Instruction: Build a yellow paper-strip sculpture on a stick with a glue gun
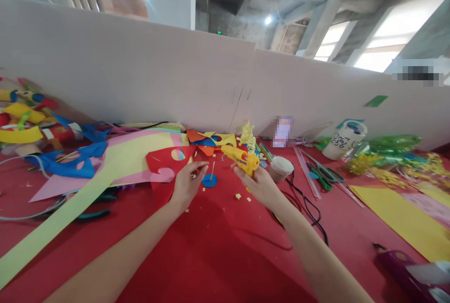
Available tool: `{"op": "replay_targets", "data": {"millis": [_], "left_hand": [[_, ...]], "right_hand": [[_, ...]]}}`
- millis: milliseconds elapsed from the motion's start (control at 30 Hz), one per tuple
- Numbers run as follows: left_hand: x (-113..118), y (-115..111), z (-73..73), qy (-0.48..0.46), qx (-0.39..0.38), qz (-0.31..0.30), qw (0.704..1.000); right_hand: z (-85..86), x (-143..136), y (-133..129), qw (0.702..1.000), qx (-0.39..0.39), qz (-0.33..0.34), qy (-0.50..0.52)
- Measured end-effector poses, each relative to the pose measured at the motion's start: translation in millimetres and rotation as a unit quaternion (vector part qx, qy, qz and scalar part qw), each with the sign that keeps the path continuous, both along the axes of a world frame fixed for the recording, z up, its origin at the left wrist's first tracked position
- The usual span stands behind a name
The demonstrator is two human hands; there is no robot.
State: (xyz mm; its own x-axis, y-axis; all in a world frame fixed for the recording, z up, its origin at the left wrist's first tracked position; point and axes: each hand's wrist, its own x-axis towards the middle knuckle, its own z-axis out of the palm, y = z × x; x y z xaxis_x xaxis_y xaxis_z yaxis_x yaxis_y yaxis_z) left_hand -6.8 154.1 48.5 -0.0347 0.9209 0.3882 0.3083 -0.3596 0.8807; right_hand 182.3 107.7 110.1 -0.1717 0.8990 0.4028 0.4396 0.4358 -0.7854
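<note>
My right hand [258, 185] is wrapped round a yellow glue gun [242, 158], its nozzle pointing up and to the left. Across from it, my left hand [188, 183] has its thumb and fingers drawn together; whether something small is between the fingertips cannot be made out. Between the hands, a blue paper disc [210, 181] lies on the red table, with a thin wooden stick [213, 169] rising from it. Beside my left hand is a cut red sheet [160, 158] with holes. Small pale yellow scraps [238, 196] lie near the disc.
Yellow and pink paper [123, 157] and blue cut-outs [77, 162] are at the left. A white paper cup [281, 168], black cable [309, 207], green-handled scissors [324, 176] and a white container [342, 141] stand or lie right. A purple tool [401, 270] sits lower right.
</note>
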Motion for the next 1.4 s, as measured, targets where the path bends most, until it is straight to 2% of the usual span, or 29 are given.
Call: {"op": "replay_targets", "data": {"millis": [100, 200, 333, 400, 533, 733, 833, 1033, 1133, 1400], "left_hand": [[1, -4, 1.7, -0.009, 0.002, -0.018, 1.000], [6, -9, 7.8, -0.016, -0.002, -0.043, 0.999], [12, -12, 14.0, 0.000, 0.002, -0.062, 0.998], [13, -12, 13.7, 0.006, 0.001, -0.075, 0.997], [12, -11, 8.3, 0.014, -0.003, -0.089, 0.996], [7, -9, 4.6, 0.006, 0.012, -0.077, 0.997], [7, -8, 5.7, -0.021, 0.019, -0.073, 0.997], [7, -6, 8.3, -0.063, -0.008, -0.048, 0.997], [7, -5, 9.7, -0.083, -0.028, -0.041, 0.995], [2, 2, 8.7, -0.133, -0.083, -0.033, 0.987]], "right_hand": [[-2.0, 0, -1, 1.000, 0.003, 0.000, 0.014], [-3.3, 2, -1, 0.999, -0.009, 0.029, 0.030], [-6.1, 3, 0, 0.997, 0.028, 0.041, 0.055], [-7.7, 2, -1, 0.996, 0.030, 0.043, 0.076], [-10.6, 1, -3, 0.987, -0.016, 0.086, 0.132], [-14.5, 6, -1, 0.975, -0.039, 0.137, 0.173], [-15.6, 5, -1, 0.977, -0.056, 0.126, 0.161], [-21.3, -1, 1, 0.987, -0.108, 0.050, 0.109], [-25.1, 0, 4, 0.994, -0.090, 0.023, 0.062], [-30.0, 2, 4, 0.995, -0.090, 0.046, 0.002]]}}
